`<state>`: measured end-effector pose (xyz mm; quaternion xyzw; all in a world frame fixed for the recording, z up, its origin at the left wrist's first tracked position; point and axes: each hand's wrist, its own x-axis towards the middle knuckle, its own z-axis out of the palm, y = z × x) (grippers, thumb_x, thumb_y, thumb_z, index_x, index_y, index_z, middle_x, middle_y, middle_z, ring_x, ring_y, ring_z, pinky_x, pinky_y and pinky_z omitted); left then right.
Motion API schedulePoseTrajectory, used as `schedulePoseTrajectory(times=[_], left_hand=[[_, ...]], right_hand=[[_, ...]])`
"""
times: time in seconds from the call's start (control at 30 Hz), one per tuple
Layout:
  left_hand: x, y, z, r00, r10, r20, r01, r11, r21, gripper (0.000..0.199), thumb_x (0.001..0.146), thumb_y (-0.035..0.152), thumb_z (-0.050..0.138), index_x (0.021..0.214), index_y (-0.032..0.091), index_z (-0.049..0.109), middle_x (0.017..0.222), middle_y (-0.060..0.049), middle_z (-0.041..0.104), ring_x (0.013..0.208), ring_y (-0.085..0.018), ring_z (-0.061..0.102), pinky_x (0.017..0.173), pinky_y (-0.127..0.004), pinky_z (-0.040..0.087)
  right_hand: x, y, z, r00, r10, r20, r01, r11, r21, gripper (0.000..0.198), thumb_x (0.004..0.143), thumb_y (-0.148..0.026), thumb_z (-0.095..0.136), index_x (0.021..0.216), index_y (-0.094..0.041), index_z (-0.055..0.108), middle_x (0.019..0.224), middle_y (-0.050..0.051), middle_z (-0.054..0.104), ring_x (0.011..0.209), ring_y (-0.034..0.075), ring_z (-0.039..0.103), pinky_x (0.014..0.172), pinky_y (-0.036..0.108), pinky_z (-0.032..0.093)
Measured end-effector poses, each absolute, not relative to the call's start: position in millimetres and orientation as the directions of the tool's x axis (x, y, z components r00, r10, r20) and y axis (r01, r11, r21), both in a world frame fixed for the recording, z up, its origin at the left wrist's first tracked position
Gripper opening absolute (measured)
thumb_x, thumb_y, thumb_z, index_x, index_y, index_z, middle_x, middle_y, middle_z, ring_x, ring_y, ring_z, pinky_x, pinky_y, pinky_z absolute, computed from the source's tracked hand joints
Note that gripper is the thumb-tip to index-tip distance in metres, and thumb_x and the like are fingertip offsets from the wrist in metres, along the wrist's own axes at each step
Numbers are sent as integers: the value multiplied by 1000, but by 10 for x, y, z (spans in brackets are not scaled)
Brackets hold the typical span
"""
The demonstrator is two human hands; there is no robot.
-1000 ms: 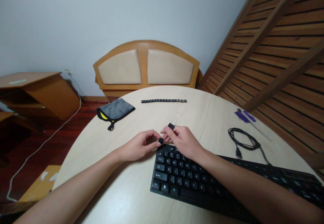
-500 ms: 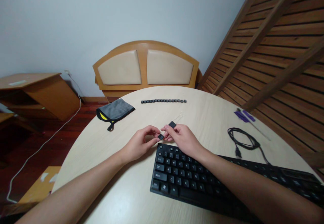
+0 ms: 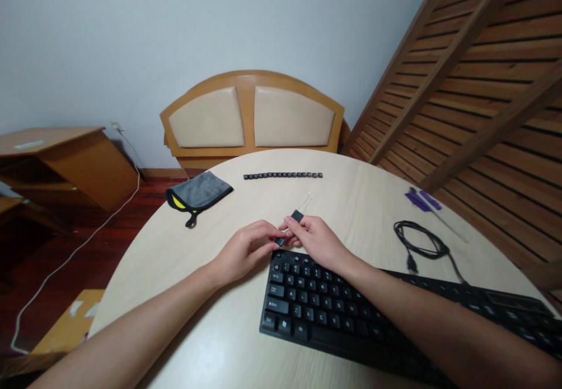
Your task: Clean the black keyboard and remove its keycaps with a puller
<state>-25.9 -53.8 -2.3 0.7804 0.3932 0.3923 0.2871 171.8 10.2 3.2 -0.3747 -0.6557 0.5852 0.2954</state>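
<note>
My left hand (image 3: pixel 243 249) is closed, its thumb and fingertips pinching a small black keycap (image 3: pixel 280 241) just above the keyboard's top left corner. My right hand (image 3: pixel 322 244) is closed around a wire keycap puller with a black handle (image 3: pixel 297 215); thin wires stick out of its far end. The fingertips of both hands meet at the keycap, and whether the puller's near wires still grip it is hidden. Below them lies a black keyboard (image 3: pixel 285 307), partly covered by my right forearm. Its top row shows gaps where keycaps are off.
A row of several black keycaps (image 3: pixel 283 174) lines the far side of the round table (image 3: pixel 184 272). At the left is a folded grey cloth (image 3: pixel 199 193). On the right lie a coiled USB cable (image 3: pixel 421 254) and a purple-and-black brush-like item (image 3: pixel 419 200) with a long thin rod.
The keycap has tilted and shows less of its face, with my left fingertips now further over it. The wire between puller and keycap no longer shows. Both hands stay in nearly the same place.
</note>
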Motion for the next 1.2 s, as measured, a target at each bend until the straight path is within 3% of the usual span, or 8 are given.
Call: schedulePoseTrajectory(times=[0.23,0.47,0.57,0.67,0.77,0.97,1.2], left_hand=[[-251,-560,7,397,810,432,419,-578,700,21,100,19,58,118,21,68,118,-10,66,113,-21,63,100,-41,51],[-226,-566,-19,407,747,526,504,-664,553,21,100,19,57,119,21,66,115,-9,70,108,-20,65,95,-38,53],[-271,-466,-60,270,795,543,608,-578,545,17,98,19,59,113,21,68,106,-7,73,99,-20,67,89,-36,54],[-386,-272,-79,95,866,491,774,-375,511,14,94,22,65,106,21,71,102,-5,76,91,-19,69,81,-31,55],[-549,-22,-31,42,898,438,927,-199,319,17,95,26,64,109,23,73,102,-4,77,90,-20,71,79,-28,54],[-857,504,88,-11,895,445,984,-69,164,18,93,22,65,106,23,77,105,-9,77,102,-29,68,89,-35,50],[-987,806,-112,-126,882,454,989,78,123,21,93,23,63,109,22,76,110,-9,77,106,-31,66,92,-38,47]], right_hand=[[1722,109,27,-554,832,-33,109,33,-993,42,92,-54,63,89,-15,76,84,8,77,76,17,73,75,31,58],[1698,123,31,-508,858,-77,141,-6,-990,35,95,-45,63,87,-13,76,79,7,76,70,15,71,70,28,57],[1672,150,14,-487,868,-96,146,-27,-989,32,98,-38,60,88,-11,74,76,7,75,65,13,69,67,27,55],[1650,163,-17,-492,865,-99,146,-31,-989,32,99,-36,58,89,-11,74,76,7,75,63,13,68,65,26,55],[1636,158,-41,-502,859,-99,142,-31,-989,33,100,-36,57,87,-11,74,75,7,75,63,13,67,66,27,55],[1633,142,-55,-510,855,-97,129,-35,-991,34,97,-41,60,85,-12,73,74,7,74,61,13,67,64,27,55],[1640,131,-39,-511,854,-100,134,-35,-990,33,100,-37,57,84,-12,71,71,6,73,60,12,66,63,25,54]])
